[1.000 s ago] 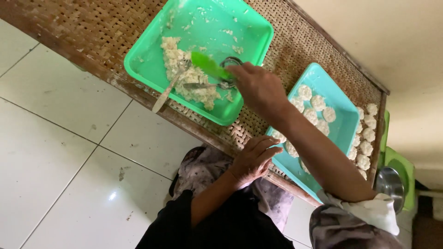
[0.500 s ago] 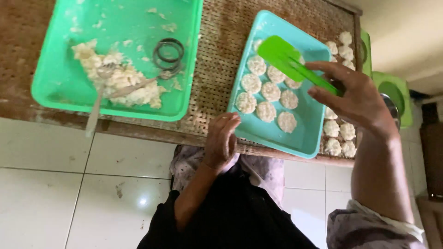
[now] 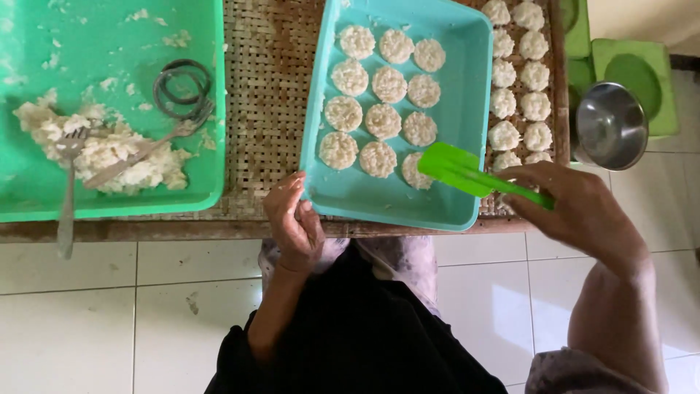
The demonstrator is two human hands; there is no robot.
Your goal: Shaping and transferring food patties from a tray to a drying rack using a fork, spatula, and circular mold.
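My right hand point(image 3: 576, 208) grips a bright green spatula point(image 3: 467, 171), its flat blade held over the near right part of a teal tray point(image 3: 467, 109). That tray holds several round white rice cakes point(image 3: 383, 120) in rows. My left hand point(image 3: 294, 222) rests against the tray's near left corner, fingers curled on its rim. To the left, a green tray point(image 3: 208, 109) holds a heap of white rice mixture point(image 3: 102, 149), two forks point(image 3: 138, 149) and a dark metal ring mould point(image 3: 181, 87).
Both trays sit on a woven mat point(image 3: 270, 95) over a wooden table edge. More rice cakes point(image 3: 521, 80) lie on the mat right of the teal tray. A steel bowl point(image 3: 609, 124) and green stool tops point(image 3: 634, 73) stand at far right. White floor tiles lie below.
My right hand carried the spatula from the green tray across to the teal tray and lowered it over the near cakes. My left hand came up to the teal tray's corner.
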